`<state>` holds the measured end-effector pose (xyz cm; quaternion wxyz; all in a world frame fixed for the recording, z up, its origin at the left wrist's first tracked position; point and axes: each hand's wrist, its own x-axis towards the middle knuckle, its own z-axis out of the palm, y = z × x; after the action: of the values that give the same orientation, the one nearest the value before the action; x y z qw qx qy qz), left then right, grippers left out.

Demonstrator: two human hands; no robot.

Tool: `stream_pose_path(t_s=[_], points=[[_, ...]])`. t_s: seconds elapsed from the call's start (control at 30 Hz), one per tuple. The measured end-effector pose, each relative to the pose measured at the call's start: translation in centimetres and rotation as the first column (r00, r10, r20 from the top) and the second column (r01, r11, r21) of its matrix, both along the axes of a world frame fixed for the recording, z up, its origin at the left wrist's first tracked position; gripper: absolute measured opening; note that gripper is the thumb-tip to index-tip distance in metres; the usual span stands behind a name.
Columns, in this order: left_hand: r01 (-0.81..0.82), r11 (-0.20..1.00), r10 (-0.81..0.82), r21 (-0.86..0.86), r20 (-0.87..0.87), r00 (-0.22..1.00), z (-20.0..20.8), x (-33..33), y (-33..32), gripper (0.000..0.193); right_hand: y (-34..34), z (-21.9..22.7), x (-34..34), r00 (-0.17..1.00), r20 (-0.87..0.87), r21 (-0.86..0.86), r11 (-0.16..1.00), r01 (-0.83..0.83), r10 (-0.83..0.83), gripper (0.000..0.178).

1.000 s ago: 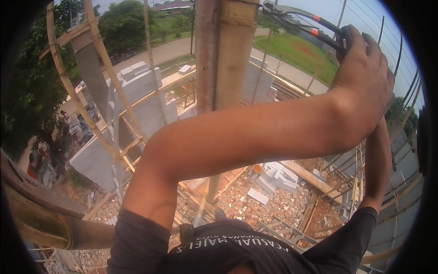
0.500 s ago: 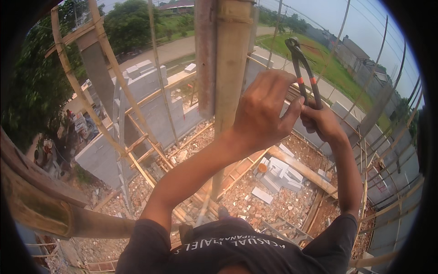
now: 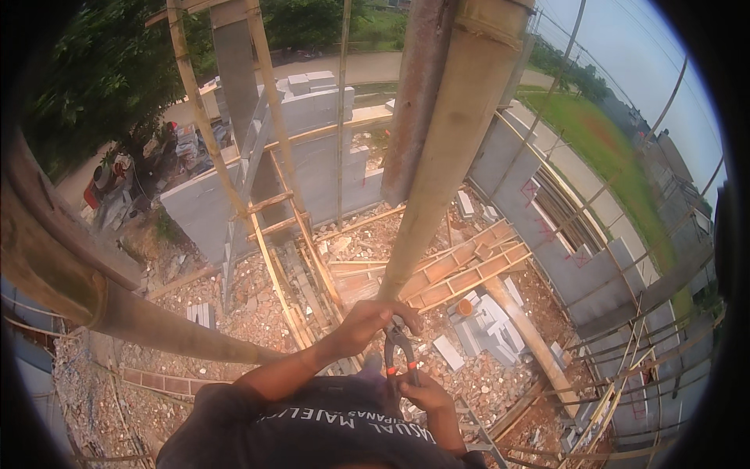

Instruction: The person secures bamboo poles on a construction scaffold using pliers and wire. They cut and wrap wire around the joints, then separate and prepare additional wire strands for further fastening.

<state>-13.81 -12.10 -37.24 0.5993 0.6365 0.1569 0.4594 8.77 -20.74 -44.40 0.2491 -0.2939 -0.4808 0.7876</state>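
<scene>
Low in front of my chest, my right hand (image 3: 424, 391) grips the handles of black pincers (image 3: 400, 342) that have orange bands. Their jaws point up toward my left hand (image 3: 367, 324). The left hand's fingers are curled beside the jaws, and whatever they may hold is too small to make out. Just beyond that hand a thick bamboo pole (image 3: 437, 164) slants up and away, next to a rusty brown post (image 3: 418, 102).
Another thick bamboo pole (image 3: 180, 336) crosses at left. Far below, rubble ground holds white blocks (image 3: 488, 332), an orange bucket (image 3: 465, 307) and a wooden ladder-like frame (image 3: 469, 275). Grey block walls (image 3: 312, 184) stand around; thin poles rise at right.
Both hands have come down from raised in front to near my chest, the pincers with them. My left hand is now beside the jaws. The view has shifted.
</scene>
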Motion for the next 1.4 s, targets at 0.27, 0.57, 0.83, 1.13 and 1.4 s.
stream_pose_path(t_s=[0.27, 0.57, 0.83, 1.13, 1.4], points=[[-0.245, 0.838, 0.404, -0.488, 0.250, 0.880, -6.3, -1.2, -1.7, 0.052, 1.5, -0.2, -5.1, 0.917, 0.353, -0.106, 0.982, -0.158, 0.186, 0.051], [0.284, 0.826, 0.088, -0.487, 0.609, 0.788, -6.8, -4.0, -1.7, 0.060, 6.1, -0.3, -3.9, 0.765, -0.080, -0.031, 0.766, -0.642, 0.639, 0.077], [0.570, 0.790, -0.341, -0.226, 0.611, 0.714, -5.8, -5.7, -1.5, 0.060, 6.6, -0.1, -6.0, 0.652, -0.109, -0.029, 0.654, -0.756, 0.750, 0.083], [0.278, 0.899, -0.150, -0.339, 0.357, 0.922, -9.4, -7.0, 0.6, 0.055, 6.1, -6.2, -4.8, 0.787, -0.014, 0.316, 0.749, -0.582, 0.617, 0.051], [0.463, 0.749, -0.136, -0.475, 0.573, 0.808, -10.0, -4.2, -1.5, 0.046, 3.9, -3.7, -5.3, 0.883, 0.050, 0.263, 0.847, -0.462, 0.466, 0.035]])
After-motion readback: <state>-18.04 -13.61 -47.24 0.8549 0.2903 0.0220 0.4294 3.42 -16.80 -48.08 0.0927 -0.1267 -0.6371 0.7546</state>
